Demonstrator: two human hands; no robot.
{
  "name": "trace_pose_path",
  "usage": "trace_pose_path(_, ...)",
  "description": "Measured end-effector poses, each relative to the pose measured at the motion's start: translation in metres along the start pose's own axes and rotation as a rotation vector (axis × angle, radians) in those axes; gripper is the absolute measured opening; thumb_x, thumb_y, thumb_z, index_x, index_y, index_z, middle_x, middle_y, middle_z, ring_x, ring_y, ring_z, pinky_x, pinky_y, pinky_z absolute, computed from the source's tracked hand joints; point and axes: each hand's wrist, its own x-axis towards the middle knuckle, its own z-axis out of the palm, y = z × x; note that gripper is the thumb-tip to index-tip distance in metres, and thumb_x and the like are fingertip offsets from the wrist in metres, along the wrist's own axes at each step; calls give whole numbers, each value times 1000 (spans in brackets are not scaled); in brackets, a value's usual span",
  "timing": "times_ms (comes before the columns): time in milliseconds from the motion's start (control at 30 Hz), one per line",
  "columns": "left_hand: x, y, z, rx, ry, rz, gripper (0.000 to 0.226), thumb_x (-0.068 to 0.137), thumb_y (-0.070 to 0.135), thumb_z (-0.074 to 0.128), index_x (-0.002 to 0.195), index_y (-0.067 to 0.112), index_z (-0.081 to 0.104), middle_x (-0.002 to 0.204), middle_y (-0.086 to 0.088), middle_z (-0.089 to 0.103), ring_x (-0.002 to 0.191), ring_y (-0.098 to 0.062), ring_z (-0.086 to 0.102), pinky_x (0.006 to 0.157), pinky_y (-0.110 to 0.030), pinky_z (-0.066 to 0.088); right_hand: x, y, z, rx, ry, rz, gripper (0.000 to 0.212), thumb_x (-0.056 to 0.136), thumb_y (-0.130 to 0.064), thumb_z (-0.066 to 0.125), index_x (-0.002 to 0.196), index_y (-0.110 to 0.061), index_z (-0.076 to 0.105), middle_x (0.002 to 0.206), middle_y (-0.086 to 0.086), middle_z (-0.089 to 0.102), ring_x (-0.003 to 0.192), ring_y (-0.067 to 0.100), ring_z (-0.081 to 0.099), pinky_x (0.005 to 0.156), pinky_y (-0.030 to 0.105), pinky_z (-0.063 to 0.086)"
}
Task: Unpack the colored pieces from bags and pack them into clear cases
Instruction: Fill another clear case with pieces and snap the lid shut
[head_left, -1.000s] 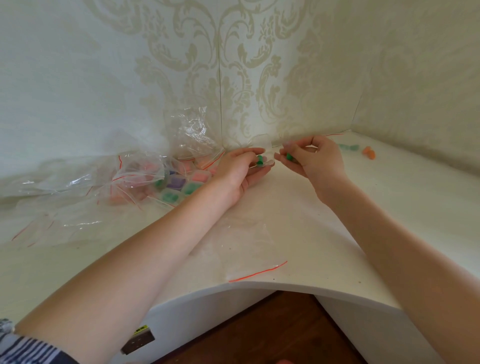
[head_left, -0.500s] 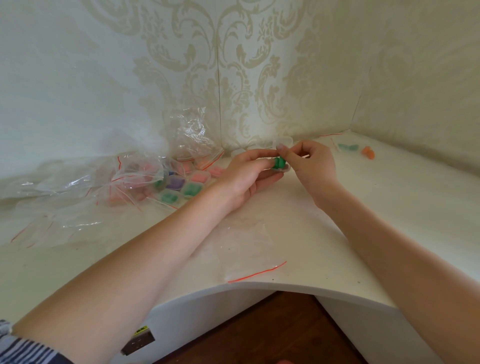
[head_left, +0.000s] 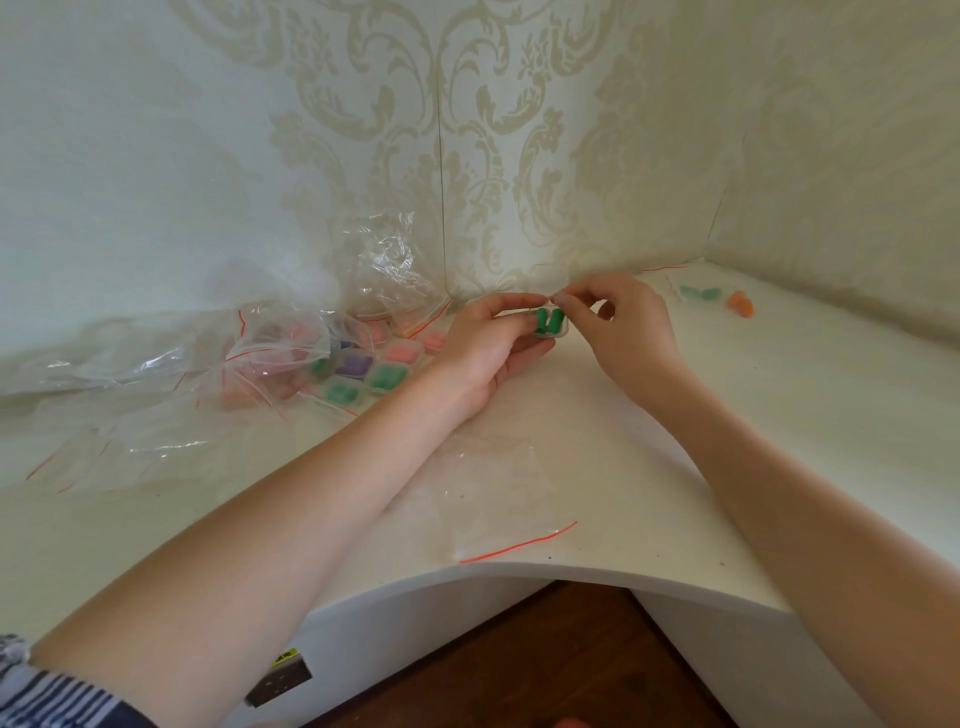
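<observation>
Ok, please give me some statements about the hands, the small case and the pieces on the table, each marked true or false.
1. Both hands, left hand and right hand, hold one clear case. True.
2. The case holds two purple pieces. False: two green pieces sit in it.
3. Orange pieces lie loose on the table, right of the hands. True.
4. The filled cases lie right of the hands. False: they lie left, beside the plastic bags.
5. An empty bag with a red strip lies near the table's front edge. True.

No legible text; yellow label (head_left: 283, 659) unreadable.
</observation>
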Motion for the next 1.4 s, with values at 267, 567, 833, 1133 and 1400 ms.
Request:
trace_pose_path(267, 2, -2, -4, 100, 13, 50, 14, 90, -2, 57, 95, 10, 62, 91, -11, 66, 79, -16, 65, 81, -27, 57, -1, -1, 3, 7, -30, 22, 3, 82, -21, 71, 84, -23, 71, 83, -10, 64, 60, 4, 43, 54, 5, 34)
trace_pose_path(567, 2, 0, -2, 43, -5, -13, 13, 90, -4, 56, 96, 7, 62, 87, -12, 67, 80, -18, 66, 75, -25, 58, -3, -3, 3, 49, 19, -93, 13, 83, -4, 65, 80, -17, 65, 80, -10, 63, 75, -1, 56, 62, 9, 40)
trace_pose_path(833, 5, 3, -6, -98, 49, -48, 21, 90, -11, 48, 93, 5, 60, 84, -14, 66, 77, -21, 66, 73, -27, 58, -8, -8, 4, 117, -51, -155, 10, 84, -5, 64, 84, -13, 59, 79, -15, 62, 81, -4, 59, 69, 12, 47)
trace_pose_path(1133, 1, 3, -4, 3, 5, -28, 17, 90, -8, 53, 92, 6, 62, 86, -12, 65, 77, -18, 66, 74, -26, 58, -8, -10, 2, 73, 19, -211, 24, 81, 6, 53, 92, -14, 60, 78, -7, 59, 79, 7, 56, 72, 13, 47)
trace_pose_path(1400, 3, 2, -6, 9, 13, -36, 15, 89, -7, 55, 97, 5, 61, 84, -12, 67, 75, -17, 66, 72, -26, 59, -5, -3, 4, -18, -73, -204, 24, 82, 4, 52, 90, -14, 65, 83, 0, 64, 83, 14, 59, 80, 29, 51)
